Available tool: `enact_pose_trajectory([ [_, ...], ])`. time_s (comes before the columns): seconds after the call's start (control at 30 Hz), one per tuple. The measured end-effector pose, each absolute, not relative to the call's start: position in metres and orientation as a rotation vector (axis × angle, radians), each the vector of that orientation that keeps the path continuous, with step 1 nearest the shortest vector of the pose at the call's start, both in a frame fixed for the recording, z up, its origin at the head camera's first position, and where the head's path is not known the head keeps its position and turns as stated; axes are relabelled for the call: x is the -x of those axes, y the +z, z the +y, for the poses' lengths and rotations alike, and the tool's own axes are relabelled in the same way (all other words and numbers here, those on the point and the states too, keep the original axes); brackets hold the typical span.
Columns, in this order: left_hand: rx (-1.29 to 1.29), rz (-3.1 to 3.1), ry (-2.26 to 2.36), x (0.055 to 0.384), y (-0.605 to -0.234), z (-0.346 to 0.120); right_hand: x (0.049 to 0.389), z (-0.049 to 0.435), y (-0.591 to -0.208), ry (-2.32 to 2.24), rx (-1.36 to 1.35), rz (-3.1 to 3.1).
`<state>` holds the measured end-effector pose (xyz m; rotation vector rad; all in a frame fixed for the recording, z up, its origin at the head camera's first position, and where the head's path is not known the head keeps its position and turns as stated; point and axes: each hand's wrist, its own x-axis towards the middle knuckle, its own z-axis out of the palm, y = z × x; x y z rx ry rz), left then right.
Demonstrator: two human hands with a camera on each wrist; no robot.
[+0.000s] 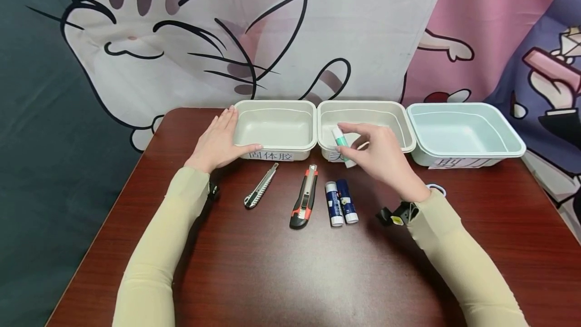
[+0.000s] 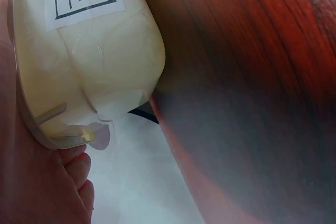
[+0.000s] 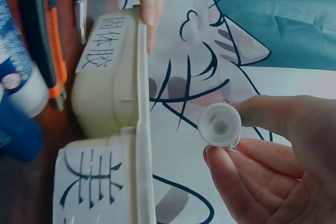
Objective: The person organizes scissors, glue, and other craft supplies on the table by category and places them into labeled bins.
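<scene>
My right hand [image 1: 379, 153] pinches a white and green glue stick [image 1: 341, 141] between thumb and fingertips, over the front rim of the middle bin [image 1: 399, 110]. In the right wrist view the round white end of this glue stick [image 3: 220, 125] faces the camera. My left hand [image 1: 220, 140] rests on the left bin [image 1: 275, 106], its fingers straight along the side and its thumb on the front rim. Two blue glue sticks [image 1: 334, 205] lie side by side on the table. Left of them are a black and red utility knife [image 1: 304, 198] and a slimmer silver one [image 1: 261, 186].
A pale blue bin [image 1: 467, 156] stands at the right end of the row. All three bins carry written paper labels. Behind my right wrist, a white loop [image 1: 437, 188] shows partly. A cat-print cloth [image 1: 363, 24] hangs behind the brown table [image 1: 290, 276].
</scene>
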<state>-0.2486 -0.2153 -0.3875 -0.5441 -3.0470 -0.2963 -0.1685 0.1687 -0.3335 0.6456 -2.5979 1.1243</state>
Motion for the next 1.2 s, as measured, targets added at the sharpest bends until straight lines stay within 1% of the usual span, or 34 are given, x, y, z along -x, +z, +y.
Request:
enact_pose_trajectory([
  [0.37,0.543,-3.043,-0.307,0.248,-0.387,-0.215,0.204,0.147,-0.313,1.256,-0.484,-2.618],
  [0.6,0.538,-3.045,-0.307,0.249,-0.387,-0.215,0.23,0.132,-0.307,1.46,-0.432,-2.567],
  [0.9,0.526,-3.051,-0.31,0.249,-0.387,-0.215,0.26,0.113,-0.32,1.648,-0.29,-2.564],
  [1.07,0.53,-3.052,-0.305,0.249,-0.389,-0.215,0.266,0.106,-0.332,1.726,-0.193,-2.542],
  [1.2,0.529,-3.053,-0.309,0.25,-0.389,-0.215,0.267,0.101,-0.342,1.696,-0.22,-2.567],
])
